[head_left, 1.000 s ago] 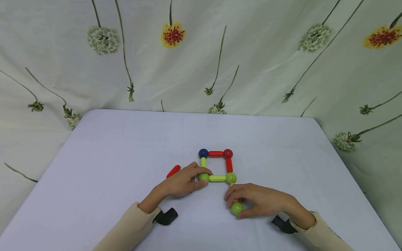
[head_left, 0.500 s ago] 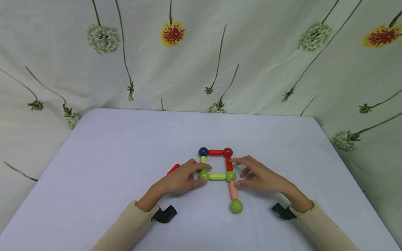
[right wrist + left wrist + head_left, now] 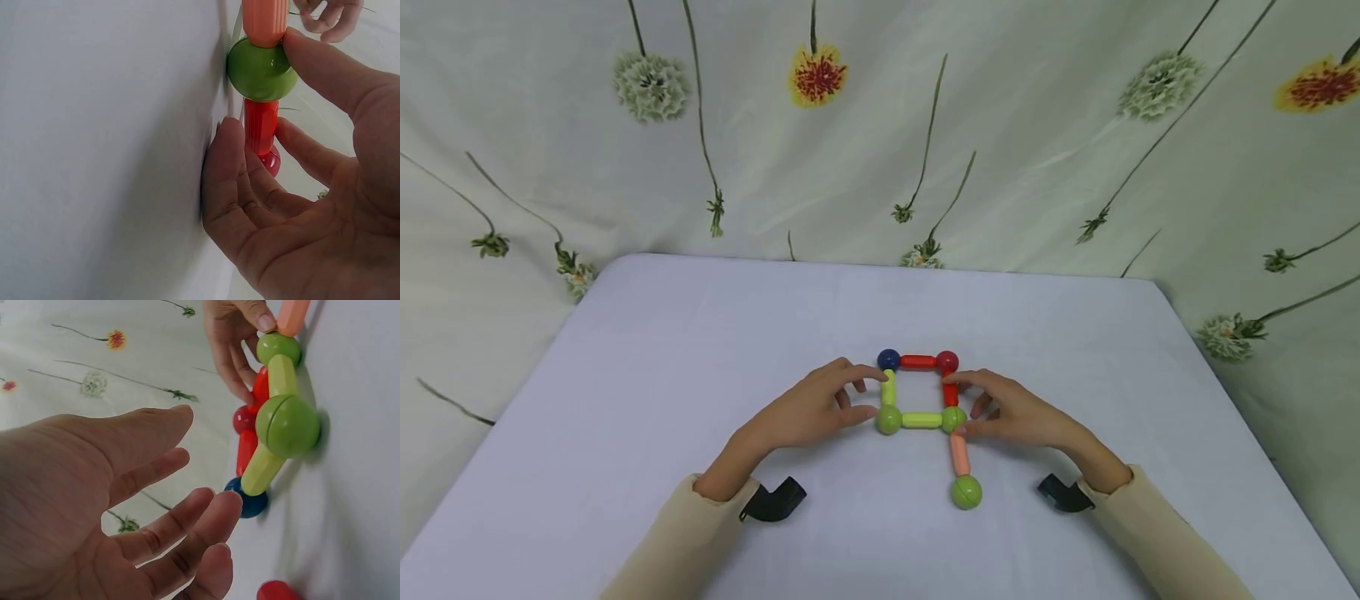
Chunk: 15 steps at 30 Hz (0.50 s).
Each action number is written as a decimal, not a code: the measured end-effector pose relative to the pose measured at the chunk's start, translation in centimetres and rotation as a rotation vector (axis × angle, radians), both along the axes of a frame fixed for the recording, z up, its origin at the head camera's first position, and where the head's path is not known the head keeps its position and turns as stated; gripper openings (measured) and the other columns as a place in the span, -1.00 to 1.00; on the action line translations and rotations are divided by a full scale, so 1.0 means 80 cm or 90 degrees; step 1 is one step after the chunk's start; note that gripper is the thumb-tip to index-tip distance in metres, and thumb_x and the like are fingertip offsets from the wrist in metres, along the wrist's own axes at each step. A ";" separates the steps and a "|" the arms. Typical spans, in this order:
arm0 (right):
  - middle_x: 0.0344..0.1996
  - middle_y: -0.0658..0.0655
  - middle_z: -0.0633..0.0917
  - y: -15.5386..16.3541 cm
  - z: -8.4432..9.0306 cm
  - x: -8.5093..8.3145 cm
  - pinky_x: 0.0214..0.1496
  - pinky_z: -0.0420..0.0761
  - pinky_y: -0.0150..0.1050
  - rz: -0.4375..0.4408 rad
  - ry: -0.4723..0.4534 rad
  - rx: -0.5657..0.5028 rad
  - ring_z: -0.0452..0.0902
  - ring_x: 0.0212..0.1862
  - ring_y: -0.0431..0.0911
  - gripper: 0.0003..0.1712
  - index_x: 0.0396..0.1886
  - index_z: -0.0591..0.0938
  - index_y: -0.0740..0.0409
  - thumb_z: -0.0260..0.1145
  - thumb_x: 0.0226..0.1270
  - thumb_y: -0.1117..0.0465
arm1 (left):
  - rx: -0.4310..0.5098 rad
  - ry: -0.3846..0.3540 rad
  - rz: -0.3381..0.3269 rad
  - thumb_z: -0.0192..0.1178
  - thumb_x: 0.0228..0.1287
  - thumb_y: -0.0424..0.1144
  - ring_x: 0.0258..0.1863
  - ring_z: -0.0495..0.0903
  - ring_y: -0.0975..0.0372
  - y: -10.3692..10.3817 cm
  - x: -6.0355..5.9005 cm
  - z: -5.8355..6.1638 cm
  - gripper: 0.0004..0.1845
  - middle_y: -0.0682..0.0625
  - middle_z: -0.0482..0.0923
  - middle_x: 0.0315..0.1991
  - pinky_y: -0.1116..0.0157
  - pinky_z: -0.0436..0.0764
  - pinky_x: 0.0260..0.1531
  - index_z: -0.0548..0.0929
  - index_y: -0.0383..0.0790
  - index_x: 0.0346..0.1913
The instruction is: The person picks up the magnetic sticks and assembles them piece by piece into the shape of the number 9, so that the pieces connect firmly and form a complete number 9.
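Though hidden overhead, red rod (image 3: 276, 591) beside left hand (image 3: 94, 506).

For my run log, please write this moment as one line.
left hand: touches green ball, yellow rod | right hand: touches green ball, red rod | square frame flat on table
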State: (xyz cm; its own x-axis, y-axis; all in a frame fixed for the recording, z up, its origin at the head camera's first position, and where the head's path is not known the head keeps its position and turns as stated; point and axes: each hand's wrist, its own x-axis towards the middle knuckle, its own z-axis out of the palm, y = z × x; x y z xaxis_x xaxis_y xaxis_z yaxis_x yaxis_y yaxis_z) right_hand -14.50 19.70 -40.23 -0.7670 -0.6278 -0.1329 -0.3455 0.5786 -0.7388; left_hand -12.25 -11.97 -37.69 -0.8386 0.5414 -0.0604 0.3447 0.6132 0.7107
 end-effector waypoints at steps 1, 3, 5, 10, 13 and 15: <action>0.07 0.04 0.48 0.000 -0.001 0.000 -0.13 0.58 -0.31 -0.002 0.002 0.000 0.52 -0.17 -0.13 -0.20 0.32 0.32 -0.10 0.43 0.08 -0.01 | 0.004 0.008 0.006 0.23 0.23 -0.06 -0.31 0.50 0.30 -0.005 0.000 0.004 -0.51 -0.02 0.48 -0.06 0.34 0.50 -0.28 0.43 0.13 0.23; 0.07 0.04 0.48 -0.001 -0.001 0.000 -0.13 0.58 -0.31 -0.006 0.000 -0.001 0.52 -0.17 -0.13 -0.20 0.32 0.33 -0.11 0.43 0.08 -0.02 | 0.010 0.018 0.021 0.24 0.21 -0.07 -0.29 0.48 0.28 -0.014 0.001 0.008 -0.51 -0.01 0.50 -0.07 0.35 0.50 -0.30 0.44 0.11 0.21; 0.07 0.04 0.48 -0.002 -0.001 0.000 -0.13 0.58 -0.31 -0.010 -0.003 0.001 0.52 -0.17 -0.13 -0.20 0.32 0.33 -0.12 0.43 0.07 -0.02 | 0.007 0.029 0.032 0.26 0.20 -0.08 -0.28 0.47 0.27 -0.024 0.003 0.008 -0.52 0.00 0.51 -0.09 0.37 0.49 -0.33 0.45 0.09 0.19; 0.10 0.05 0.47 -0.003 0.005 0.003 -0.15 0.59 -0.30 -0.017 -0.018 0.000 0.52 -0.16 -0.10 -0.20 0.32 0.33 -0.09 0.43 0.08 -0.02 | -0.021 0.043 0.060 0.31 0.14 -0.16 -0.20 0.48 0.19 -0.043 0.005 -0.004 -0.55 -0.02 0.50 -0.14 0.37 0.49 -0.32 0.50 0.01 0.12; 0.10 0.06 0.47 -0.003 0.007 0.003 -0.16 0.59 -0.30 -0.017 -0.021 -0.002 0.52 -0.16 -0.09 -0.20 0.32 0.33 -0.07 0.44 0.07 -0.01 | -0.040 0.032 0.087 0.31 0.13 -0.20 -0.14 0.46 0.15 -0.051 0.006 -0.013 -0.56 -0.05 0.46 -0.11 0.32 0.49 -0.27 0.50 0.05 0.10; 0.10 0.06 0.47 -0.003 0.007 0.003 -0.15 0.59 -0.30 -0.016 -0.021 -0.002 0.52 -0.16 -0.09 -0.20 0.32 0.33 -0.06 0.44 0.07 -0.01 | -0.048 0.023 0.102 0.30 0.13 -0.22 -0.11 0.43 0.14 -0.055 0.006 -0.018 -0.55 -0.07 0.43 -0.09 0.30 0.47 -0.25 0.49 0.09 0.10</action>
State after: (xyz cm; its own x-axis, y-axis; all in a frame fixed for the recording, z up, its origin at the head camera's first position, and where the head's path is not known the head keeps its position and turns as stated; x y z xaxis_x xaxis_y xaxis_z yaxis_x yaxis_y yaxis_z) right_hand -14.25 19.44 -39.63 -0.7779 -0.6084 -0.1572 -0.3056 0.5849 -0.7513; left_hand -11.80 -16.39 -39.16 -0.9164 0.3951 -0.0644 0.2619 0.7135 0.6499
